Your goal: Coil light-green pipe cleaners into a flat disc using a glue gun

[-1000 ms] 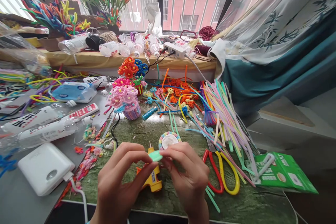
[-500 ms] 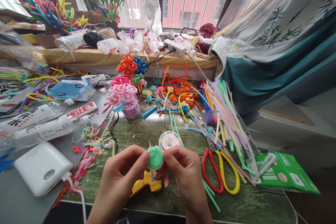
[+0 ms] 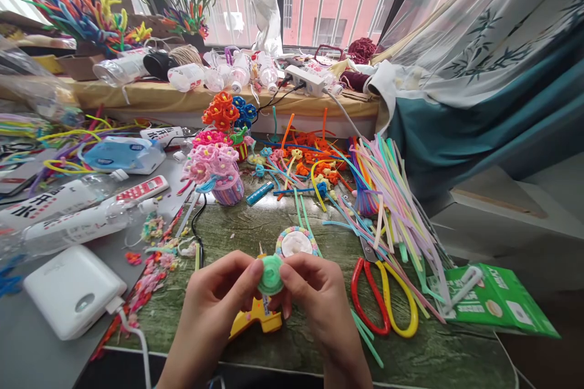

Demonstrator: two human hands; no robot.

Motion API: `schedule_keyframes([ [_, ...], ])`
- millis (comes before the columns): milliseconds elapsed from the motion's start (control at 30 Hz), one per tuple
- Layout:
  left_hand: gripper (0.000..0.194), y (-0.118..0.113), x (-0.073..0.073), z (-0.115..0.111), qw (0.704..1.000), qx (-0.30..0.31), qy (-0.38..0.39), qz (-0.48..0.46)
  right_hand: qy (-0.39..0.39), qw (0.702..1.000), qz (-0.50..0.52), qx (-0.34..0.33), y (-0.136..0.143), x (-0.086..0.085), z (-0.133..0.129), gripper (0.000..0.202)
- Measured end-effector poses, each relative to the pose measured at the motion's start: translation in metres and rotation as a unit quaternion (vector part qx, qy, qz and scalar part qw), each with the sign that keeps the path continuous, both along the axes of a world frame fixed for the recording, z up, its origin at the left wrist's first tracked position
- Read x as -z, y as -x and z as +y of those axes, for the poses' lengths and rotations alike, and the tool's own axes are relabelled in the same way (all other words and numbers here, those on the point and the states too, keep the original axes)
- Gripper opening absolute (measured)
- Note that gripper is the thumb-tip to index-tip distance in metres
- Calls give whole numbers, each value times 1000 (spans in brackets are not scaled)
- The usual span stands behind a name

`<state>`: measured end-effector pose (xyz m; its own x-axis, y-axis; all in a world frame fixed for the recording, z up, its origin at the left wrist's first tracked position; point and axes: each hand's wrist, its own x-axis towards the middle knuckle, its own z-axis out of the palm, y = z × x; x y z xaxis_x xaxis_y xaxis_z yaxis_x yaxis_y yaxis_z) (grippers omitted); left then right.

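Between the fingertips of both hands is a small round coil of mint-green pipe cleaner (image 3: 271,275), its spiral face turned up toward me. My left hand (image 3: 223,298) pinches its left edge with thumb and fingers. On the right edge, my right hand (image 3: 312,298) grips it the same way. Below the coil lies a yellow glue gun (image 3: 258,318), partly covered by my hands. Just beyond my fingers sits a round pastel-edged piece with a white middle (image 3: 296,243).
Red-and-yellow-handled scissors (image 3: 385,298) lie at right, beside bundled pastel pipe cleaners (image 3: 392,194) and a green packet (image 3: 497,301). Pink pipe-cleaner flowers in a pot (image 3: 225,191) stand behind. At left are a white power bank (image 3: 75,292) with its cable and plastic bottles (image 3: 86,222).
Both hands have stayed almost in place with the green coil between them. The coil has tilted slightly, and the right fingertips have shifted a little to the left, closer to the left ones.
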<state>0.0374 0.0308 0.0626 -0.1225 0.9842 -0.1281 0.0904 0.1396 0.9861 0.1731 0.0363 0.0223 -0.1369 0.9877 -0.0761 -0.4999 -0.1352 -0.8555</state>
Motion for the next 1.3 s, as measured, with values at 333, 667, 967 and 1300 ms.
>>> schedule_keyframes([
  [333, 37, 4, 6, 0, 993, -40, -57, 100, 3, 995, -51, 81, -12, 5, -2, 21],
  [667, 32, 48, 27, 5, 929, -66, -153, 329, 28, 923, 3, 383, -44, 8, -3, 25],
  [967, 18, -28, 38, -6, 794, 185, -415, 404, 6, 854, -32, 520, -68, -10, -22, 22],
  [1300, 20, -98, 67, 2, 637, 339, -465, 512, -15, 794, -69, 604, -84, -23, -36, 15],
])
